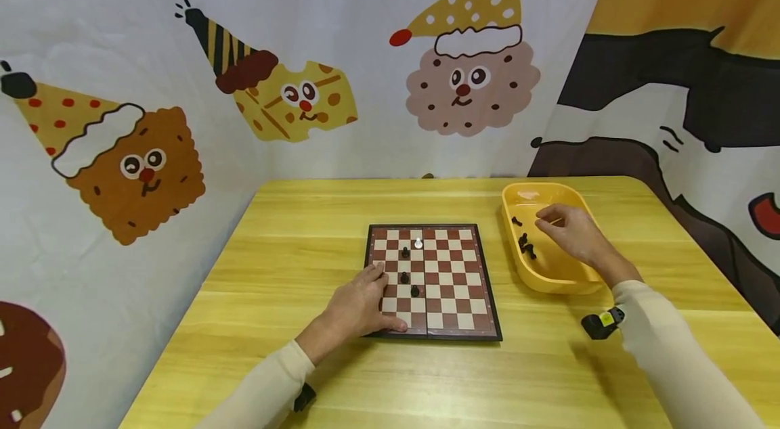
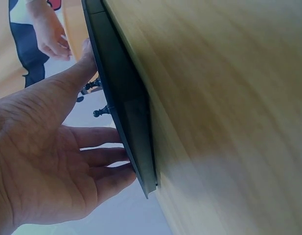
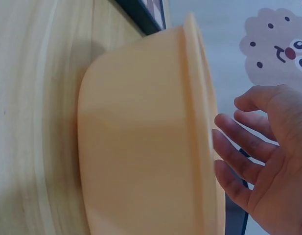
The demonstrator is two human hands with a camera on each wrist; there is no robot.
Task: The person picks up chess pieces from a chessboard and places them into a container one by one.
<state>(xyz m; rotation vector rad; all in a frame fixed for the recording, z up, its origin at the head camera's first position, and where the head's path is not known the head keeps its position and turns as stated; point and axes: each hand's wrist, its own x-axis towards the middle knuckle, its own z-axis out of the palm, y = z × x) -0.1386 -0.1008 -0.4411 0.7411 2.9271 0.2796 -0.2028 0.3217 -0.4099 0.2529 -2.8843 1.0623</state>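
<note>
A small brown-and-white chessboard [image 1: 447, 294] lies in the middle of the wooden table. Three black pieces [image 1: 405, 277] and one white piece [image 1: 418, 243] stand on its left half. My left hand [image 1: 379, 297] rests flat on the board's near-left corner, fingers straight; in the left wrist view the left hand [image 2: 67, 161] lies against the board's dark edge [image 2: 128, 122], black pieces [image 2: 99, 111] beyond. My right hand [image 1: 557, 226] hovers over the yellow tray [image 1: 551, 280], fingers loosely curled above several black pieces [image 1: 525, 243]. In the right wrist view the right hand [image 3: 253, 161] holds nothing beside the tray wall [image 3: 141, 137].
The yellow wooden table [image 1: 292, 246] is enclosed by cartoon-printed cloth walls at the back, left and right. The tray stands right of the board, near the table's right side. A board corner [image 3: 148, 14] shows past the tray. Bare table surface lies in front and to the left.
</note>
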